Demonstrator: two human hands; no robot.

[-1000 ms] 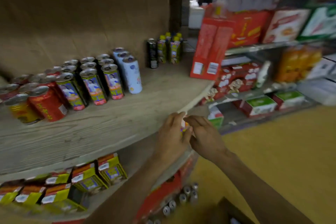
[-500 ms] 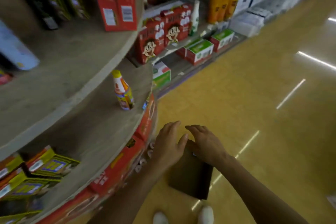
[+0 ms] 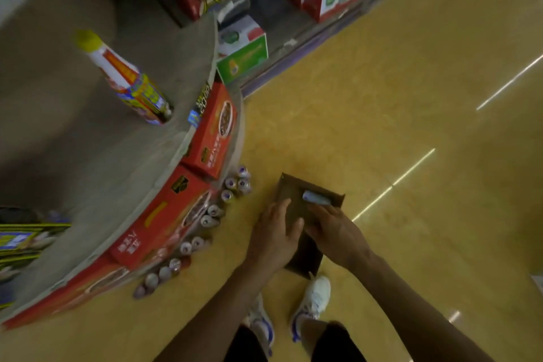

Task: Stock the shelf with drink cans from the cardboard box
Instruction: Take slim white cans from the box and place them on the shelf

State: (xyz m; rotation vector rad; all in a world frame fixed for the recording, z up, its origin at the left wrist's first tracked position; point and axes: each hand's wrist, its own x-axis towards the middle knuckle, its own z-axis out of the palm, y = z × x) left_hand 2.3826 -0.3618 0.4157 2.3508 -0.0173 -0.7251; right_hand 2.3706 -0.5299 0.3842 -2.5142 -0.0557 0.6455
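On the left stands the curved shelf [image 3: 88, 161], one bottle [image 3: 126, 79] upright on its middle tier, red cartons [image 3: 164, 214] on the tier beneath, and a row of small cans [image 3: 205, 220] on the floor along its base. Just right of that row, the cardboard box [image 3: 305, 256] sits on the floor in front of the person's white shoes [image 3: 314, 300], and both arms reach down into it. The left hand [image 3: 276, 232] hovers over the box's left half, fingers straight and slightly spread, holding nothing. Beyond it, against the far wall of the box, lies one pale drink can [image 3: 316, 198] on its side, its long axis running across the box from left to right, dipping a little toward the right. The right hand [image 3: 332, 229] is the nearer one: its extended fingers [image 3: 318, 210] point straight at the can's side and end just short of it or on it; which, I cannot tell. They are not yet wrapped round it. The likely next move is a grip across the can's body by the right hand, then a lift up and left toward the shelf.
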